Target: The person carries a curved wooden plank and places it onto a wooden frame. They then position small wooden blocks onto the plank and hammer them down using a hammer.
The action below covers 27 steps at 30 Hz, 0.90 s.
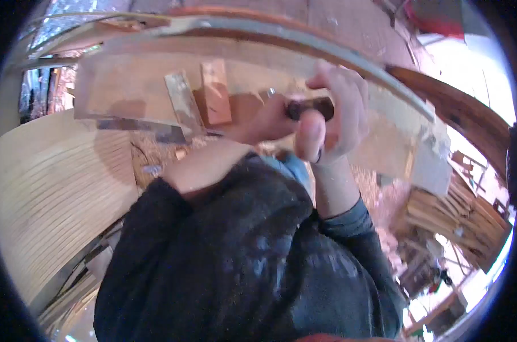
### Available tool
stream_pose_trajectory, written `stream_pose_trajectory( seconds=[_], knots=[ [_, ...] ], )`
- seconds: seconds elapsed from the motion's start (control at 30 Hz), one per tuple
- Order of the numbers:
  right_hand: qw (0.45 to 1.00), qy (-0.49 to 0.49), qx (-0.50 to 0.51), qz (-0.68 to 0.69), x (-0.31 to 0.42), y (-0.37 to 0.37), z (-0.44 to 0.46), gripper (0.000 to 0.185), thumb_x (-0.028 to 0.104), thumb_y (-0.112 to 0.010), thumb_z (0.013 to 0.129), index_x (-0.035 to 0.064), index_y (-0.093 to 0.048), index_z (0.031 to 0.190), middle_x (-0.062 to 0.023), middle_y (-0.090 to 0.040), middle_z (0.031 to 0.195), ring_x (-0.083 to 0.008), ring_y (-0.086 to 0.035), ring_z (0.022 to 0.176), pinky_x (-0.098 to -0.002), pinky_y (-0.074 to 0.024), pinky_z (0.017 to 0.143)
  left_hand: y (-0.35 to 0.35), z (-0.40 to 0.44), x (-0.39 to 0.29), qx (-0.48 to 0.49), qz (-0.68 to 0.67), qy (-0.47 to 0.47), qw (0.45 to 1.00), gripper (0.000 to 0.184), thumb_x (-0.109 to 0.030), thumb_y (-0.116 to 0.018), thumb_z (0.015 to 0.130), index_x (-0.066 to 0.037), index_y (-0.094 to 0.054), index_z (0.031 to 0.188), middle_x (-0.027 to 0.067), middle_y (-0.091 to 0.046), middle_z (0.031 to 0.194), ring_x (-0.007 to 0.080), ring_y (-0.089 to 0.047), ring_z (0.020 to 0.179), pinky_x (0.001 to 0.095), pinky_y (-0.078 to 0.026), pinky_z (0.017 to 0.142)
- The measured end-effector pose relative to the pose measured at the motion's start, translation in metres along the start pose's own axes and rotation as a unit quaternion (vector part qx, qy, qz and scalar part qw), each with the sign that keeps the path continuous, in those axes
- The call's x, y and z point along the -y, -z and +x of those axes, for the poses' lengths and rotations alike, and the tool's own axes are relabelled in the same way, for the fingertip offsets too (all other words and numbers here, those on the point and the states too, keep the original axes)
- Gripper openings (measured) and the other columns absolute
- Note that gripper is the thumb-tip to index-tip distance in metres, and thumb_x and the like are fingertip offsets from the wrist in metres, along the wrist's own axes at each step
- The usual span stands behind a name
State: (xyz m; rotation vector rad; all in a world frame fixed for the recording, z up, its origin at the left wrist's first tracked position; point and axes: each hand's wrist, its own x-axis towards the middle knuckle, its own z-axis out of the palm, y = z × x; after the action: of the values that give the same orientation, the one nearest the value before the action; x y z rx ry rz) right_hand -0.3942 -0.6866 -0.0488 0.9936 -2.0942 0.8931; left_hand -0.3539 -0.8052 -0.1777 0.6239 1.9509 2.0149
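Observation:
My right hand is curled around a short dark handle-like piece with a lighter brown band, its thumb along the near side. My left hand is closed at the other end of this piece, and its fingers are mostly hidden. A small shiny metal bit shows just beyond my left hand; whether it joins the dark piece I cannot tell. Both hands are above a wooden workbench. To the left of them lie a reddish wood block and a paler wood strip.
A raised rail runs along the bench's far edge. At left stands a large pale panel with curved grooves. Stacked rough boards are at right, below a long dark beam. Wood shavings lie along the near side.

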Motion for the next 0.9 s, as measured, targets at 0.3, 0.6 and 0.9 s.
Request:
stream_pose_trajectory(
  seconds=[0.3, 0.6, 0.9],
  knots=[
    [0.966, -0.246, -0.024, -0.071, 0.099, 0.081, -0.073, 0.059, 0.048, -0.055, 0.094, -0.0025, -0.055, 0.123, -0.0209, -0.063, 0.114, -0.0352, -0.06, 0.104, -0.0468, -0.0448, 0.094, 0.009, 0.005, 0.016, -0.012, -0.125, 0.058, 0.99, 0.029, -0.004, -0.077, 0.068, -0.005, -0.064, 0.094, 0.0058, -0.062, 0.081, 0.0135, -0.059, 0.082, 0.0316, -0.048, 0.073],
    [0.992, -0.121, -0.044, 0.01, -0.008, -0.016, 0.043, 0.055, 0.036, -0.06, 0.093, -0.0045, -0.055, 0.129, -0.0233, -0.061, 0.124, -0.0375, -0.059, 0.113, -0.0451, -0.0458, 0.098, 0.044, 0.025, -0.028, -0.007, -0.016, 0.265, 0.964, 0.027, -0.006, -0.071, 0.079, -0.001, -0.067, 0.106, 0.0034, -0.068, 0.088, 0.0097, -0.061, 0.077, 0.0308, -0.049, 0.067],
    [0.964, -0.261, 0.024, -0.053, 0.055, 0.056, -0.066, 0.065, 0.051, -0.046, 0.099, -0.0032, -0.047, 0.135, -0.0205, -0.057, 0.128, -0.0359, -0.054, 0.121, -0.05, -0.0386, 0.107, 0.037, 0.019, -0.003, 0.0, -0.166, 0.295, 0.941, 0.038, -0.011, -0.07, 0.084, -0.006, -0.065, 0.122, 0.0034, -0.066, 0.087, 0.0114, -0.062, 0.074, 0.0303, -0.054, 0.061]
  ],
)
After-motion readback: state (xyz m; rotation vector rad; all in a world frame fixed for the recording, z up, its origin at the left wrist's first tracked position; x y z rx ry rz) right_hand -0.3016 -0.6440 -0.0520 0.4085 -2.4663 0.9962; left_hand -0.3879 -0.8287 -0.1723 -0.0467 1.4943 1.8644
